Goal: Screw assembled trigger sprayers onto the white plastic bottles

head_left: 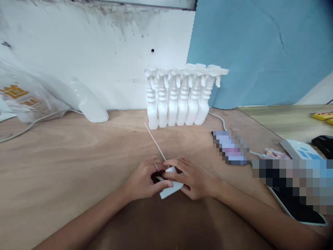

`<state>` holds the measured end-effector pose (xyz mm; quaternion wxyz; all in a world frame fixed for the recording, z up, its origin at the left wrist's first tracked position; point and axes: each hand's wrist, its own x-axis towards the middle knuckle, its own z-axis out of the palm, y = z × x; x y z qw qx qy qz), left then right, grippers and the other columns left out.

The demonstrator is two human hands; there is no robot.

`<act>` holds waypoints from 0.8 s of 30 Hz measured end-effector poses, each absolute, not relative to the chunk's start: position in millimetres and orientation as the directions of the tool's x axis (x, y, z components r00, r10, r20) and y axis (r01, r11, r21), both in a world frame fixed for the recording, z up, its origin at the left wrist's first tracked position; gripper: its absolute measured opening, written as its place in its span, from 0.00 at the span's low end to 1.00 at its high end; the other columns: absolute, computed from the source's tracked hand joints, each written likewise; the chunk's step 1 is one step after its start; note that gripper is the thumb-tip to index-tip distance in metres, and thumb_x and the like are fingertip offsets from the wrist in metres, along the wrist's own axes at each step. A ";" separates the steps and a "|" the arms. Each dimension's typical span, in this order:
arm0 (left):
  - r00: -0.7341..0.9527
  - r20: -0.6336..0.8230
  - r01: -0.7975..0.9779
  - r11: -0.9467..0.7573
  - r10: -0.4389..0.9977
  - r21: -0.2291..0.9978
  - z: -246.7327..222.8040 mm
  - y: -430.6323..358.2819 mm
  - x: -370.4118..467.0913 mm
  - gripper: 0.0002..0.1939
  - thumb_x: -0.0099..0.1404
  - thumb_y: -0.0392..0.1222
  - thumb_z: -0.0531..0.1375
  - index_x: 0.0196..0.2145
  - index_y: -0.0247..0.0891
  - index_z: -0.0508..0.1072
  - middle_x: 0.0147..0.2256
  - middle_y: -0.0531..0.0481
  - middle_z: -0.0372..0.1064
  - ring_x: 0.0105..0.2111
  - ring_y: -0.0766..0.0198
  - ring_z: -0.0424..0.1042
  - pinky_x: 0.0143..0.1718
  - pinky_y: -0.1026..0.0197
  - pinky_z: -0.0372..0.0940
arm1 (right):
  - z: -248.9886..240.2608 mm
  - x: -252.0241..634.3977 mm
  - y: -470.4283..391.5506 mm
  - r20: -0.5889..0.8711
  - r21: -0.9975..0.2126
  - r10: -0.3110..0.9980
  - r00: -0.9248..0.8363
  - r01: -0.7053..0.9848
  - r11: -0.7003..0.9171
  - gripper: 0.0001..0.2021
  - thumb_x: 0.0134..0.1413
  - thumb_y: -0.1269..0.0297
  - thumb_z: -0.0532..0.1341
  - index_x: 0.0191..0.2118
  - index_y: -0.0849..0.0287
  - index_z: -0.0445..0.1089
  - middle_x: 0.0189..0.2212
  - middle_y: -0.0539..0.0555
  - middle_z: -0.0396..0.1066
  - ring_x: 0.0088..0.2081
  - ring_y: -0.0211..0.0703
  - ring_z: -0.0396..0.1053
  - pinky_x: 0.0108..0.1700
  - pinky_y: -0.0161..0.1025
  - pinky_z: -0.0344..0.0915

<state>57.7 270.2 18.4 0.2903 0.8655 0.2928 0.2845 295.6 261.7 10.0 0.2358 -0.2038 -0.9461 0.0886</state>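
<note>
Close to my body, a white trigger spray head (171,187) is held between both hands, its thin dip tube (156,143) pointing away from me across the table. My left hand (145,178), with a ring on one finger, has its thumb on the sprayer's body and its fingers near the base of the tube. From the other side, my right hand (191,178) grips the sprayer, fingers over its collar end. The fingers partly cover the trigger and the tube joint.
A row of several white spray bottles (173,113) with sprayers stands against the wall. One white bottle without a sprayer (95,109) stands left of it, near a plastic bag (28,97). A phone (229,147) and a white device (301,151) lie to the right.
</note>
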 end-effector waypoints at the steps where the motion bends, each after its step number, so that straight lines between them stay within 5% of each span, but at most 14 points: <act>1: 0.683 0.357 0.318 -0.700 0.637 0.640 17.9 274.3 53.1 0.19 0.67 0.58 0.60 0.40 0.40 0.77 0.37 0.47 0.74 0.39 0.57 0.72 0.44 0.55 0.66 | 9.4 294.6 259.8 0.420 -0.257 0.415 -0.807 0.333 0.907 0.26 0.52 0.77 0.57 0.57 0.59 0.64 0.56 0.66 0.64 0.56 0.58 0.63 0.56 0.57 0.63; 3: 0.618 0.432 0.370 -0.728 0.657 0.578 15.5 290.8 38.9 0.18 0.71 0.56 0.55 0.43 0.42 0.77 0.40 0.47 0.75 0.42 0.56 0.72 0.47 0.54 0.66 | 8.8 293.0 254.3 0.479 -0.322 0.402 -0.780 0.270 0.907 0.21 0.54 0.76 0.58 0.54 0.59 0.65 0.51 0.65 0.68 0.53 0.55 0.66 0.56 0.55 0.64; 6: 0.259 0.578 0.636 -0.587 0.774 0.500 12.9 336.3 5.0 0.15 0.70 0.54 0.56 0.43 0.41 0.75 0.43 0.47 0.73 0.46 0.55 0.71 0.50 0.53 0.65 | 10.4 293.9 243.8 0.549 -0.590 0.507 -0.665 0.122 0.798 0.20 0.54 0.74 0.60 0.53 0.56 0.64 0.52 0.64 0.70 0.53 0.52 0.70 0.54 0.51 0.67; 10: -0.202 0.649 0.786 -0.274 0.734 0.555 19.9 407.2 -53.6 0.33 0.63 0.56 0.65 0.57 0.30 0.65 0.58 0.38 0.59 0.55 0.51 0.61 0.56 0.49 0.60 | 11.7 299.7 238.8 0.328 -0.943 0.846 -0.420 -0.087 0.322 0.16 0.63 0.67 0.58 0.56 0.56 0.63 0.54 0.63 0.72 0.48 0.51 0.75 0.52 0.51 0.69; 15: -0.487 0.573 0.723 -0.064 0.659 0.688 31.2 455.1 -106.6 0.64 0.58 0.66 0.66 0.63 0.10 0.34 0.67 0.21 0.31 0.67 0.36 0.32 0.66 0.36 0.29 | 7.9 302.1 253.4 0.128 -0.938 0.949 -0.289 -0.347 0.021 0.14 0.61 0.60 0.59 0.50 0.59 0.66 0.53 0.65 0.72 0.33 0.49 0.77 0.38 0.48 0.71; 19: -0.509 0.503 0.688 -0.021 0.698 0.725 29.5 468.9 -114.0 0.67 0.56 0.65 0.67 0.64 0.11 0.30 0.67 0.20 0.32 0.67 0.36 0.37 0.67 0.38 0.37 | 8.6 299.8 260.6 0.061 -0.918 0.962 -0.266 -0.394 -0.051 0.14 0.56 0.59 0.63 0.46 0.59 0.67 0.44 0.61 0.74 0.33 0.48 0.74 0.31 0.43 0.68; 22: -0.442 0.500 0.718 -0.040 0.744 0.695 26.3 469.9 -111.5 0.62 0.59 0.61 0.67 0.65 0.16 0.31 0.67 0.25 0.40 0.66 0.41 0.47 0.65 0.41 0.46 | 10.9 299.8 260.9 0.060 -0.915 0.972 -0.229 -0.401 -0.038 0.14 0.54 0.59 0.63 0.45 0.59 0.69 0.35 0.56 0.71 0.32 0.46 0.69 0.29 0.41 0.66; 24: -0.350 0.527 0.765 -0.089 0.774 0.638 25.4 464.3 -108.8 0.58 0.63 0.58 0.64 0.65 0.18 0.29 0.67 0.27 0.39 0.66 0.42 0.45 0.66 0.41 0.44 | 13.0 301.9 261.0 0.057 -0.916 0.972 -0.227 -0.400 -0.040 0.13 0.55 0.59 0.62 0.45 0.58 0.69 0.33 0.55 0.69 0.31 0.46 0.68 0.29 0.40 0.65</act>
